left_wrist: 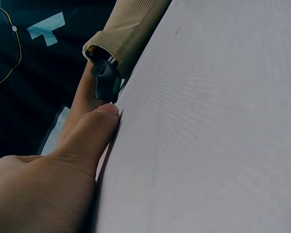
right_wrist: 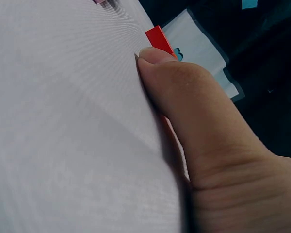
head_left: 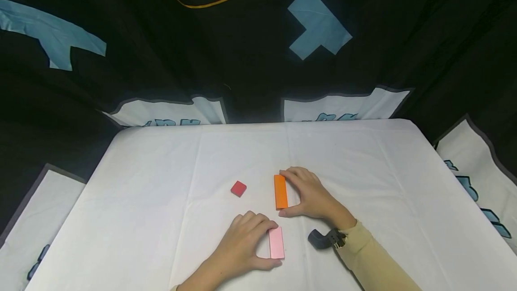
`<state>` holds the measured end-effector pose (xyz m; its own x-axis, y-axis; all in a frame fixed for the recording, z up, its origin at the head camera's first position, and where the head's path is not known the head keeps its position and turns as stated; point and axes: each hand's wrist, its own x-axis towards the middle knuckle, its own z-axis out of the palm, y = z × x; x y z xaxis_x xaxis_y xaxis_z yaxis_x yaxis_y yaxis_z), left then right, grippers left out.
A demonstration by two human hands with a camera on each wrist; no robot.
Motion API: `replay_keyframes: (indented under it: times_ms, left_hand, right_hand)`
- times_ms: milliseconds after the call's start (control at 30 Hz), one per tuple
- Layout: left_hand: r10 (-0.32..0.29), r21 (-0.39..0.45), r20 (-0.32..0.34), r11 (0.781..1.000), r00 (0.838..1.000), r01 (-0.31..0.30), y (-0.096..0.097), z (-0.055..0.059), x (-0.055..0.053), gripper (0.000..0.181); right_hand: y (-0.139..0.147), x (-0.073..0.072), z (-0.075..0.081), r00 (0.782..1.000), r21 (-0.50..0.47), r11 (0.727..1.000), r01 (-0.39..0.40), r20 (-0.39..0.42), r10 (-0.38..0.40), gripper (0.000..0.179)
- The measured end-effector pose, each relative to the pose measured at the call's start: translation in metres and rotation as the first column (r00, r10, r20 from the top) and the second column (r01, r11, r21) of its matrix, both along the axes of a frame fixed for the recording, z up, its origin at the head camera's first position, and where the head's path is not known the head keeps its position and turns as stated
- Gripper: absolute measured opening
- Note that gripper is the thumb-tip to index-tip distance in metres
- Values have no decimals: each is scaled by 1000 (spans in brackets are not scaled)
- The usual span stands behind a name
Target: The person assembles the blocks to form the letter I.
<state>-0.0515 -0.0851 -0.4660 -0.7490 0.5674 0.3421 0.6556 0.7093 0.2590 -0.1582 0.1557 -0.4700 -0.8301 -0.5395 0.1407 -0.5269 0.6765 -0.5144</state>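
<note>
In the head view, my left hand (head_left: 244, 241) pinches a pink rectangular block (head_left: 276, 243) by its two short ends, index finger at the far end and thumb at the near one. Farther up the table, my right hand (head_left: 308, 194) holds an orange rectangular block (head_left: 280, 192) the same way, thumb at its near end. Both blocks lie on the white cloth. A small red block (head_left: 238, 188) sits apart, left of the orange one, touched by neither hand. The left thumb (left_wrist: 87, 138) hides the pink block in the left wrist view.
A white cloth (head_left: 133, 201) covers the table. Dark curtains (head_left: 194, 53) with blue and white patches hang behind its far edge and along the sides. A black wrist device (head_left: 325, 239) pokes out of the tan right sleeve (head_left: 373, 257) beside the pink block.
</note>
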Motion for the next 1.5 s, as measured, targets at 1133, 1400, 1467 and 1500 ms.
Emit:
replay_keyframes:
  times_ms: [1133,1400,1467,1500]
  left_hand:
    - [-40,-3,-87,999,995,40,-7,-2,11,64]
    - [-71,42,-122,996,990,76,-12,-3,19,56]
    - [-74,57,-122,995,990,82,-13,-3,20,55]
    - [-77,65,-125,994,989,85,-13,-4,20,55]
  right_hand:
    - [-1,1,3,1000,7,1000,10,23,-10,104]
    - [-2,1,2,1000,-1,1000,11,25,-11,104]
    - [-2,2,3,999,-2,1000,17,31,-17,105]
    - [-2,2,3,999,-3,1000,20,34,-20,105]
